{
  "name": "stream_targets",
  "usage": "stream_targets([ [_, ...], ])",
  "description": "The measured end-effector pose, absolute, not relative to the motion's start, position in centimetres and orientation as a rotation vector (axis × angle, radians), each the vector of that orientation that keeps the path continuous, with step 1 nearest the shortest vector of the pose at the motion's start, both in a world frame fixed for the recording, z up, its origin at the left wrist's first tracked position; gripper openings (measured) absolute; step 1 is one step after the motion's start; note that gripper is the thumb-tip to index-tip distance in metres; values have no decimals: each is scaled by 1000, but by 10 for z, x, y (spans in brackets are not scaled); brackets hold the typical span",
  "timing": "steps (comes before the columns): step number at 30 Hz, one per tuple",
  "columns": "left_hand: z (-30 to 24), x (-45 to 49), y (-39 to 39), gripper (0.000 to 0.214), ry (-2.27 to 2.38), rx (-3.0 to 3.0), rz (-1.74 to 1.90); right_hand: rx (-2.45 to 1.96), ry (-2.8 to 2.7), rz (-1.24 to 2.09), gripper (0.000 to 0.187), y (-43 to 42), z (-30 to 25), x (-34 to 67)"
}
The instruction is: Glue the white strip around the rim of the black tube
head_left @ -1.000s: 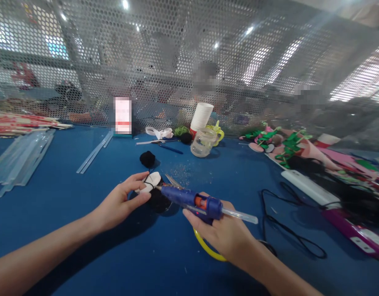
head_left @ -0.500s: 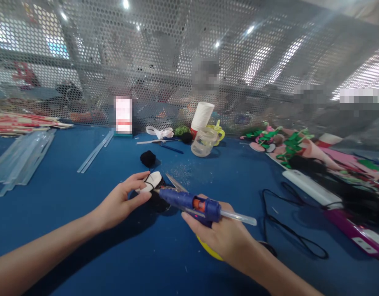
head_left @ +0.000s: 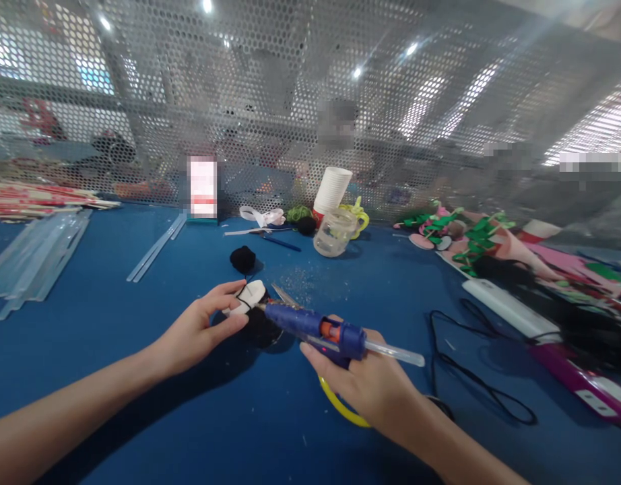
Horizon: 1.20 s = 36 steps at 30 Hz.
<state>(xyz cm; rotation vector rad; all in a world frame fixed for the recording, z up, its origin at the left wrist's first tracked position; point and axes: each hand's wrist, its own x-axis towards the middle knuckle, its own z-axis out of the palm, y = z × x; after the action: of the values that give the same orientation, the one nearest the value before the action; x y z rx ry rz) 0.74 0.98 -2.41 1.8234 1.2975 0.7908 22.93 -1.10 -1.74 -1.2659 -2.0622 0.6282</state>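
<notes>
My left hand pinches a small white oval piece with a black line on it, above a black fuzzy piece on the blue table. My right hand grips a blue hot glue gun with a clear glue stick sticking out of its back. The gun's nozzle points left and touches the white piece. A yellow ring shows under my right hand. Metal scissor blades lie just behind the gun. A black pom-pom sits farther back.
Clear glue sticks lie at the left, more near the centre back. A plastic jar and stacked white cups stand by the perforated metal screen. Black cable, a white power strip and green-pink craft pieces fill the right.
The glue gun shifted slightly against the white piece, dipping and returning. Both hands stay in nearly the same place.
</notes>
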Motion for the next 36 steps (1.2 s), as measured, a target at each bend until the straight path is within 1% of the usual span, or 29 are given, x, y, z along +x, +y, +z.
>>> stream_targets([
  [4,-24,8,10,34,1289,1813,793,-1274,-2065,632,9,-10,-16,229],
  [13,-25,7,10,29,1286,1832,793,-1329,-2088,585,13,-12,-19,228],
  [17,-26,5,10,26,1263,1837,808,-1485,-2009,523,21,-8,-21,230],
  [22,-25,2,13,23,1220,1854,776,-1553,-1995,568,29,-4,-22,234],
  [27,-25,0,14,22,1165,1830,793,-1489,-2009,507,24,-6,-22,231],
  [30,-26,0,14,22,1152,1814,818,-1433,-2024,561,22,-7,-22,229],
  [34,-25,0,13,22,1159,1804,812,-1503,-1967,573,24,-8,-21,229],
  [36,-25,0,12,22,1158,1802,809,-1446,-2004,606,20,-9,-21,227],
])
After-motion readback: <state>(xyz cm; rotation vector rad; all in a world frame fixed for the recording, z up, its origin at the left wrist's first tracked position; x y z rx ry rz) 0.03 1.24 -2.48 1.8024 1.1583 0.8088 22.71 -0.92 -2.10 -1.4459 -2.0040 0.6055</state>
